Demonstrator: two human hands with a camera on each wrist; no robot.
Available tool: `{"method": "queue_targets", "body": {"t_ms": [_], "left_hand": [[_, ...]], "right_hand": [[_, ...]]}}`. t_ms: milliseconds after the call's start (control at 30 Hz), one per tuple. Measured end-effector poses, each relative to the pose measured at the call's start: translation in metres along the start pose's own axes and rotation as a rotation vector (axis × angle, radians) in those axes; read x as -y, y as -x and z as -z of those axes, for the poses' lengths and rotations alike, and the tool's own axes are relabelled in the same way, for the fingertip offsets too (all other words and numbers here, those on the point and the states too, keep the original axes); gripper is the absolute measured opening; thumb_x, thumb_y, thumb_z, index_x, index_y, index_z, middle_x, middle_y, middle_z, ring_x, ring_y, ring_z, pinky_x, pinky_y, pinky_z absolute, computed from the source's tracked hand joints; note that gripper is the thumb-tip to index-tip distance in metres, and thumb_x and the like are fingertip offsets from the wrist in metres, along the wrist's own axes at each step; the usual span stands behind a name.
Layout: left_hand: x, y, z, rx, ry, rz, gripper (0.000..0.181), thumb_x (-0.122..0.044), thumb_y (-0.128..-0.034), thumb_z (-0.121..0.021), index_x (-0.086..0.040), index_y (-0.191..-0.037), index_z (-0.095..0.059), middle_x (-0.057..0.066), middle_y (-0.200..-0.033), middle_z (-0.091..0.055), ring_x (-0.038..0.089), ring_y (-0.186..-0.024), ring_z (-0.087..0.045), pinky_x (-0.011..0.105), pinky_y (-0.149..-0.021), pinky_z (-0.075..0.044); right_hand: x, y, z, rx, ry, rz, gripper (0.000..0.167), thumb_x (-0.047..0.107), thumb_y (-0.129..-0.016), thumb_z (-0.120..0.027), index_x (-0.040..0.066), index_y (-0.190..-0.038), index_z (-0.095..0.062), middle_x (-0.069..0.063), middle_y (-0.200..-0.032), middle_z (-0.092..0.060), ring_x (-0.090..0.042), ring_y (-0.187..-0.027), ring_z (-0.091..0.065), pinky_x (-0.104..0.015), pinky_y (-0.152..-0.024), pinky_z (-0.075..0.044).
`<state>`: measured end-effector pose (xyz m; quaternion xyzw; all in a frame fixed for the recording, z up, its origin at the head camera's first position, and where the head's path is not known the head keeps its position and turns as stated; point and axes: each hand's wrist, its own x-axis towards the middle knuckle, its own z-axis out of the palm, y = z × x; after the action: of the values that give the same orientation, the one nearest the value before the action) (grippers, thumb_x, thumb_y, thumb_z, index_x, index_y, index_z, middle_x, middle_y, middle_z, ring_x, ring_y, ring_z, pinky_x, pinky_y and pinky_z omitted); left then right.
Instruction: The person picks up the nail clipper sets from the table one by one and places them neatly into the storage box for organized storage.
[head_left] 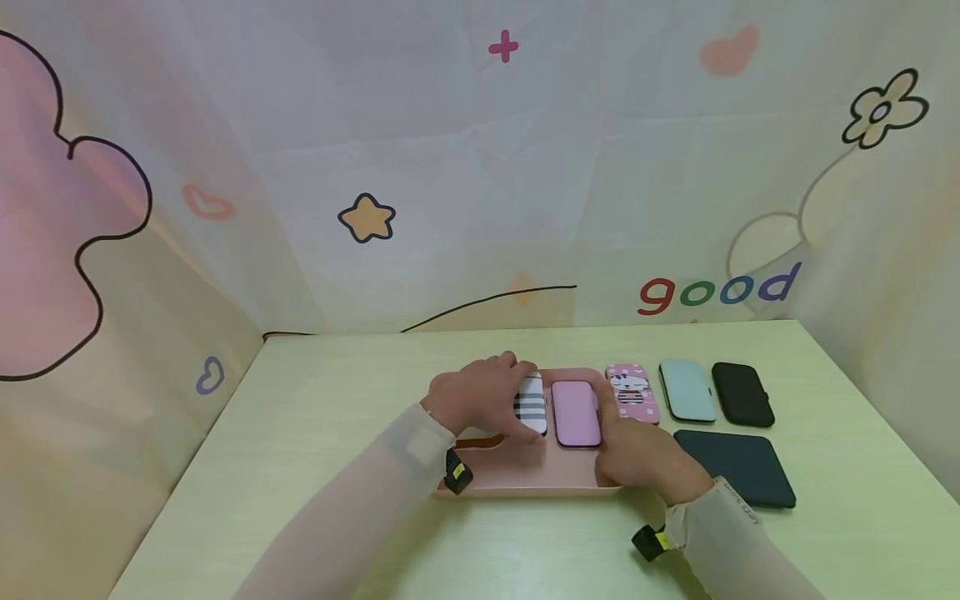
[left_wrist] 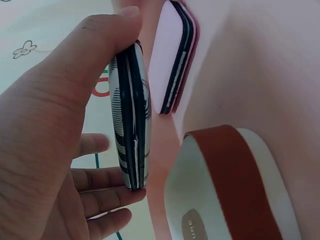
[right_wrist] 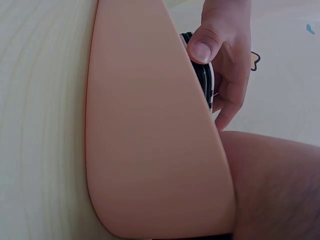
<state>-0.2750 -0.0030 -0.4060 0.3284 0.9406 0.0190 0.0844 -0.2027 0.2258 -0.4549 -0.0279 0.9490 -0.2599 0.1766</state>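
Observation:
Gripped by its ends between thumb and fingers, a striped black-and-white case [head_left: 531, 405] is in the left hand [head_left: 480, 398] over the pink tray [head_left: 525, 477]. In the left wrist view the striped case [left_wrist: 131, 120] stands on edge in the left hand [left_wrist: 55, 125], beside a pink case [left_wrist: 171, 60] and a white case with a brown band [left_wrist: 225, 175]. The right hand [head_left: 645, 454] holds the tray's right side, its index finger along the rim next to the pink case [head_left: 577, 414]. In the right wrist view the tray's side [right_wrist: 150, 125] hides most of the right hand [right_wrist: 275, 185].
Right of the tray lie a pink case with a cartoon figure [head_left: 633, 393], a mint case [head_left: 687, 391], a black case [head_left: 742, 394] and a larger dark flat case [head_left: 735, 468]. A printed cloth [head_left: 450, 167] hangs behind the table [head_left: 300, 400].

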Motion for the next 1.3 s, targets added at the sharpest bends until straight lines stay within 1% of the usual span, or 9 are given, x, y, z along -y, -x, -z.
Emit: {"method": "queue_targets", "body": {"t_ms": [167,267,367,433,533,667,967,1100,1300], "left_hand": [[-0.002,-0.002,-0.004,0.001,0.006,0.012,0.101,-0.077,-0.0683,-0.072,-0.028,-0.15,-0.04,-0.003,-0.115,-0.055,0.012,-0.089,-0.054,0.036,-0.07,-0.047],[-0.004,-0.003,-0.005,0.006,-0.003,0.033,0.093,-0.078,-0.0664,-0.072,-0.036,-0.144,-0.046,-0.006,-0.106,-0.054,0.012,-0.085,-0.055,0.045,-0.068,-0.047],[-0.005,-0.004,-0.006,0.013,-0.01,0.046,0.09,-0.079,-0.0661,-0.072,-0.039,-0.143,-0.048,-0.006,-0.105,-0.054,0.012,-0.084,-0.055,0.049,-0.068,-0.047],[-0.006,-0.005,-0.007,0.015,-0.015,0.043,0.091,-0.079,-0.0666,-0.072,-0.037,-0.143,-0.047,-0.006,-0.106,-0.054,0.013,-0.084,-0.055,0.047,-0.068,-0.047],[-0.007,-0.008,-0.009,0.019,-0.012,0.014,0.094,-0.078,-0.0683,-0.072,-0.031,-0.146,-0.045,-0.004,-0.109,-0.055,0.013,-0.086,-0.055,0.038,-0.071,-0.049],[-0.007,-0.012,-0.011,0.034,0.004,-0.008,0.099,-0.077,-0.0692,-0.072,-0.026,-0.149,-0.043,-0.002,-0.111,-0.055,0.014,-0.086,-0.055,0.032,-0.076,-0.049],[-0.01,-0.012,-0.011,0.057,-0.001,-0.003,0.1,-0.079,-0.0691,-0.071,-0.023,-0.148,-0.044,-0.001,-0.115,-0.056,0.016,-0.089,-0.055,0.033,-0.081,-0.048],[-0.009,-0.012,-0.013,0.059,-0.003,-0.004,0.101,-0.08,-0.0683,-0.071,-0.023,-0.148,-0.044,0.0,-0.116,-0.056,0.016,-0.091,-0.055,0.034,-0.083,-0.048],[-0.007,-0.013,-0.015,0.058,-0.008,0.001,0.097,-0.08,-0.0684,-0.07,-0.023,-0.144,-0.047,-0.001,-0.114,-0.056,0.015,-0.091,-0.054,0.032,-0.081,-0.048]], "right_hand": [[0.0,0.001,0.0,-0.01,0.018,0.019,0.112,0.006,-0.074,-0.066,0.027,-0.155,0.008,-0.006,-0.058,-0.052,-0.021,-0.044,-0.044,-0.031,-0.044,-0.031],[-0.001,0.0,0.0,-0.021,0.031,0.032,0.111,0.005,-0.074,-0.065,0.024,-0.155,0.008,-0.005,-0.057,-0.051,-0.02,-0.044,-0.041,-0.03,-0.044,-0.029],[-0.003,-0.001,-0.001,-0.026,0.034,0.037,0.11,0.005,-0.074,-0.064,0.024,-0.155,0.008,-0.004,-0.057,-0.05,-0.019,-0.043,-0.041,-0.03,-0.044,-0.029],[-0.003,-0.001,0.0,-0.029,0.039,0.04,0.11,0.005,-0.074,-0.064,0.024,-0.155,0.008,-0.004,-0.057,-0.05,-0.019,-0.043,-0.041,-0.03,-0.044,-0.029],[-0.003,-0.001,0.0,-0.028,0.037,0.041,0.109,0.005,-0.074,-0.064,0.025,-0.155,0.007,-0.004,-0.058,-0.05,-0.019,-0.044,-0.041,-0.031,-0.044,-0.029],[-0.002,0.0,0.0,-0.021,0.031,0.035,0.108,0.005,-0.075,-0.065,0.026,-0.154,0.007,-0.005,-0.059,-0.05,-0.02,-0.044,-0.043,-0.031,-0.044,-0.03],[-0.002,0.0,0.0,0.013,0.011,0.001,0.109,0.009,-0.079,-0.066,0.023,-0.156,0.009,-0.005,-0.061,-0.05,-0.02,-0.045,-0.042,-0.031,-0.044,-0.028],[-0.004,-0.001,-0.002,-0.009,0.031,0.019,0.11,0.008,-0.077,-0.065,0.022,-0.156,0.009,-0.004,-0.059,-0.05,-0.02,-0.044,-0.041,-0.03,-0.044,-0.028],[-0.003,-0.001,-0.001,0.019,0.024,-0.001,0.108,0.009,-0.078,-0.065,0.021,-0.156,0.008,-0.005,-0.061,-0.049,-0.02,-0.046,-0.04,-0.031,-0.045,-0.027]]}}
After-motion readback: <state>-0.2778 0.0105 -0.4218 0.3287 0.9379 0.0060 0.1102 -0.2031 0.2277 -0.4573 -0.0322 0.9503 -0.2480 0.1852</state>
